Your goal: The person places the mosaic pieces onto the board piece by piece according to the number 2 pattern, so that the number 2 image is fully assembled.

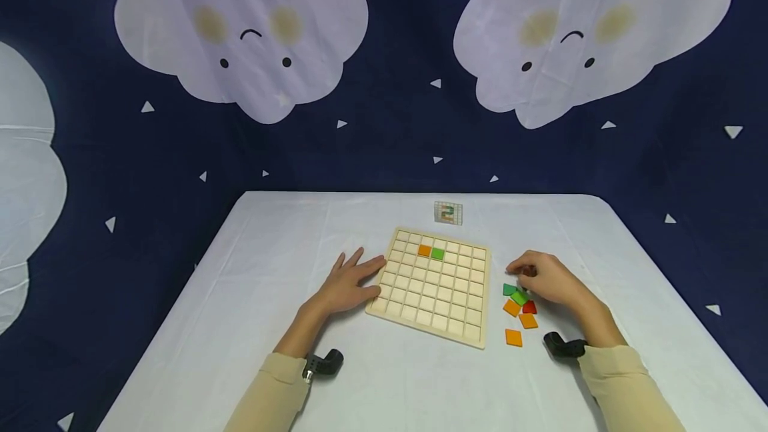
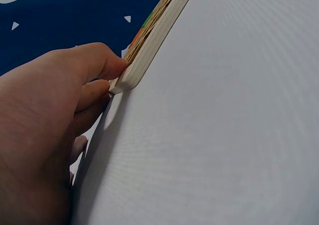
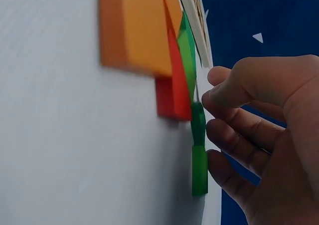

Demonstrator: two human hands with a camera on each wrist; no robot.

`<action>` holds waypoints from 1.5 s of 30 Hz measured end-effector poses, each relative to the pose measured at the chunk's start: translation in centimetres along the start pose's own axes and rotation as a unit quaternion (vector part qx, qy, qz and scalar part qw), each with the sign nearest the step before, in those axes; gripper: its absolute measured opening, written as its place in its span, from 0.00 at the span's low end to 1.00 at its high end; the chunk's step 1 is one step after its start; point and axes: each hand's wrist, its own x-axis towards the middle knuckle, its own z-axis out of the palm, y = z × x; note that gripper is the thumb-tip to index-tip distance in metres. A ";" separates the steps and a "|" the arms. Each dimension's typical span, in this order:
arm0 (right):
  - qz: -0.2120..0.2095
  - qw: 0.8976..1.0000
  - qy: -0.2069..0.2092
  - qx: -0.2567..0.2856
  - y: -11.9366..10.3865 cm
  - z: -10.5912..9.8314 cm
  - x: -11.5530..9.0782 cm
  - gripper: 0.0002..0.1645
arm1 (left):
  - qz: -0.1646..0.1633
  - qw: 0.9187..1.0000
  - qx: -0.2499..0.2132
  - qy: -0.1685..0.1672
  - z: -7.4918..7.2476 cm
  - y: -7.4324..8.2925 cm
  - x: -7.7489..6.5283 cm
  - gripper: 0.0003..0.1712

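Note:
A pale wooden grid board (image 1: 429, 292) lies on the white table, carrying one orange tile (image 1: 425, 251) and one green tile (image 1: 438, 254) in its upper rows. My left hand (image 1: 348, 285) rests at the board's left edge with spread fingers, the thumb touching the wooden rim (image 2: 144, 60). Over the upper end of a loose pile of tiles, right of the board, hovers my right hand (image 1: 549, 277), its fingers loosely bent. Green tiles (image 3: 199, 170) lie close by its fingertips, beside a red tile (image 3: 174, 93) and an orange tile (image 3: 144, 30). I see nothing held between those fingers.
Behind the board lies a small card (image 1: 448, 213) with a coloured grid pattern. One orange tile (image 1: 513, 338) sits apart, nearer the front than the pile. A dark blue cloth with clouds (image 1: 384, 145) hangs behind the table.

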 end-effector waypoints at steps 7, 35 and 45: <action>-0.006 1.000 0.001 -0.007 0.8 -0.3 -1.0 0.16 | -0.003 1.000 -0.005 -0.001 -0.2 0.2 0.0 0.36; 0.004 1.000 -0.011 -0.012 1.5 -0.6 -2.8 0.17 | -0.001 1.000 -0.006 0.007 -0.1 0.3 -0.2 0.36; -0.003 1.000 -0.013 -0.013 0.8 -0.2 -1.6 0.16 | -0.002 1.000 -0.006 0.004 -0.2 0.2 0.0 0.36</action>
